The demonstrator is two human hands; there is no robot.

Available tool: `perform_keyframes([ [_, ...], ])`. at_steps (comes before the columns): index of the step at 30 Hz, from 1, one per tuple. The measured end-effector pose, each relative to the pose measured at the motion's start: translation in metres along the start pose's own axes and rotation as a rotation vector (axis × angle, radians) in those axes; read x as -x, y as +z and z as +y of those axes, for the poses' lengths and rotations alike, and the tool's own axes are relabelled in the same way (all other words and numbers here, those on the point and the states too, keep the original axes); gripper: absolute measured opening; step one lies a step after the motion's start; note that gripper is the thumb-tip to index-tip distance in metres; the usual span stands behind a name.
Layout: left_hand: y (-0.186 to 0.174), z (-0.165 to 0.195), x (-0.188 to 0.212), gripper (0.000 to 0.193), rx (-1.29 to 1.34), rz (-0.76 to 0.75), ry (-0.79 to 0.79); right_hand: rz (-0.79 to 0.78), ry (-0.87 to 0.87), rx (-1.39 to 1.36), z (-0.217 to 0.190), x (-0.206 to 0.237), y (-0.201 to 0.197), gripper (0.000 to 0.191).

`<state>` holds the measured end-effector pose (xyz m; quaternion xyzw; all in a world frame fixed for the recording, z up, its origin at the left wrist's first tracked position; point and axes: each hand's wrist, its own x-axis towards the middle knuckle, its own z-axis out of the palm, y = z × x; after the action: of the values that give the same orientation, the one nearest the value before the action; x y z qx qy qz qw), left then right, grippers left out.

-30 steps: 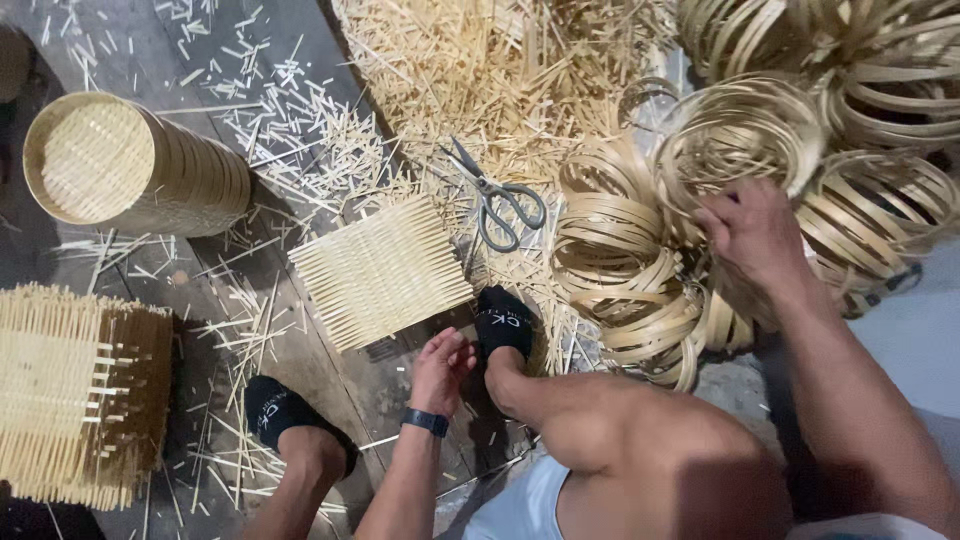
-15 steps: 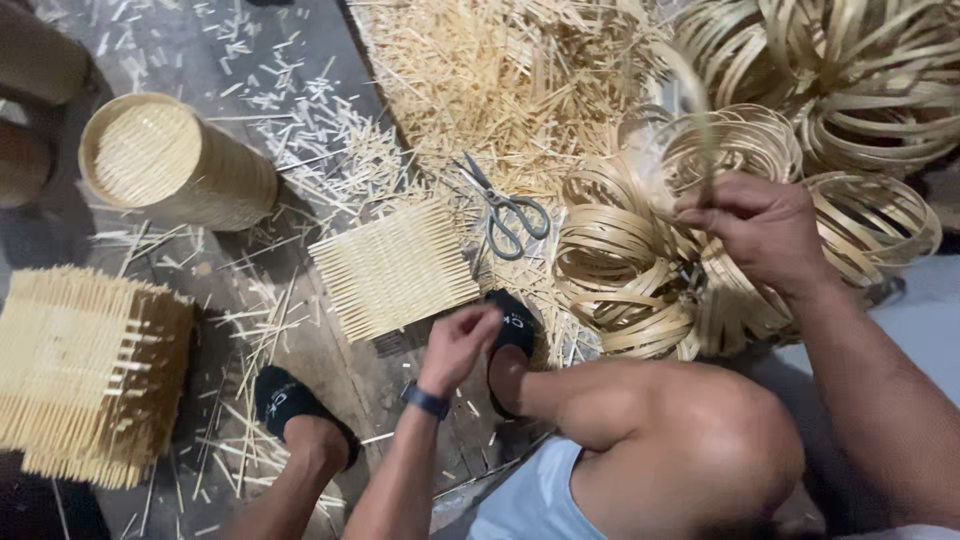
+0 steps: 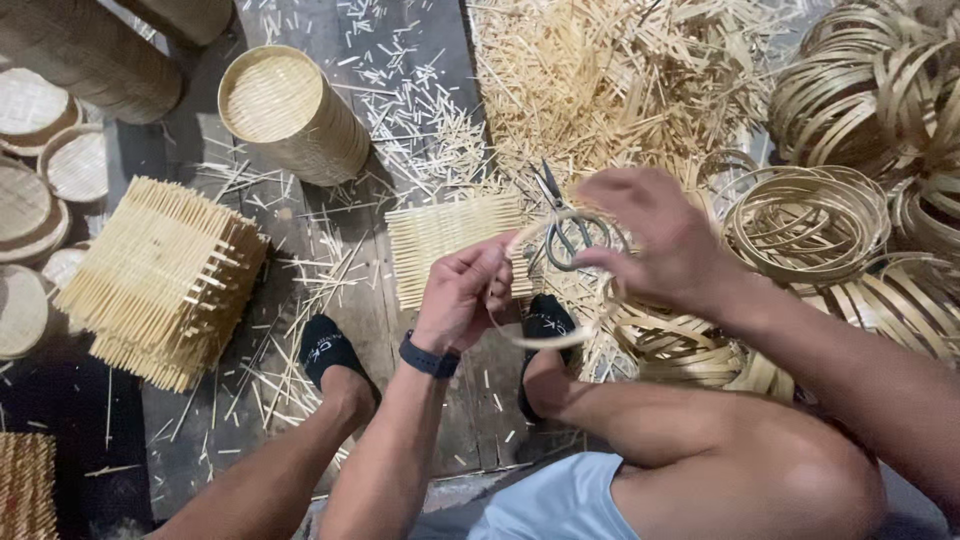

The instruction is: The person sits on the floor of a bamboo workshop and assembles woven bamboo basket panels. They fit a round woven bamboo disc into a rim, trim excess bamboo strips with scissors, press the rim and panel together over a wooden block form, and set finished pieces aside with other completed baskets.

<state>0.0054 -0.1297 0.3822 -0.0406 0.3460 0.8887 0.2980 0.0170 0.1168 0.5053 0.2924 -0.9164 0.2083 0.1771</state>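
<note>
both hands hold one thin bamboo ring (image 3: pixel 555 290) up in the air, mid-scene, above the person's knees and feet. left hand (image 3: pixel 462 295) is curled, thumb + fingers pinching the ring's left side, dark band on the wrist. right hand (image 3: pixel 655 240) comes in from the right, fingers bent over the ring's top right edge, thumb under; grip looks like a loose pinch but the exact contact pt is partly hidden by the fingers.

just behind the ring, on the floor: a flat square mat of bamboo sticks (image 3: pixel 450 245) and a pair of scissors (image 3: pixel 565 225) w/ dark handles, seen partly thru the ring. farther away, a big heap of loose bamboo splints (image 3: pixel 620 80). to the right, piles of bamboo rings (image 3: pixel 810 215) stacked and tangled, more at far right.

far left-centre: a round woven cylinder basket (image 3: pixel 290 115) lying on its side. left of the mat, a thick stack of stick mats (image 3: pixel 160 280), tilted. at the left edge, round woven lids (image 3: pixel 40 180), overlapping. dark wooden floor (image 3: pixel 420 400) strewn w/ short stick offcuts.

near side: two feet in black slip-ons, left foot (image 3: pixel 330 350) near the stack, right foot (image 3: pixel 545 325) right under the held ring. bare knees, light blue shorts at the bottom.
</note>
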Motion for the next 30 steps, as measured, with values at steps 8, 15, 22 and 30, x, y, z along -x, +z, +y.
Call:
perform_keyframes([
  [8,0.012,0.057,0.02,0.046,-0.06,0.014,-0.292,-0.055,-0.043,-0.279,-0.05,-0.043,0.046,0.013],
  [15,-0.004,0.06,0.026,0.07,-0.184,0.203,-0.319,-0.023,-0.096,-0.052,-0.092,-0.059,0.089,0.007],
  [22,-0.065,0.063,0.022,0.047,-0.182,0.181,0.05,-0.18,0.755,-0.531,-0.067,-0.08,0.114,0.022],
  [30,-0.12,0.114,0.033,0.034,0.252,0.156,0.032,0.082,0.987,-1.868,-0.056,-0.045,0.17,0.047],
])
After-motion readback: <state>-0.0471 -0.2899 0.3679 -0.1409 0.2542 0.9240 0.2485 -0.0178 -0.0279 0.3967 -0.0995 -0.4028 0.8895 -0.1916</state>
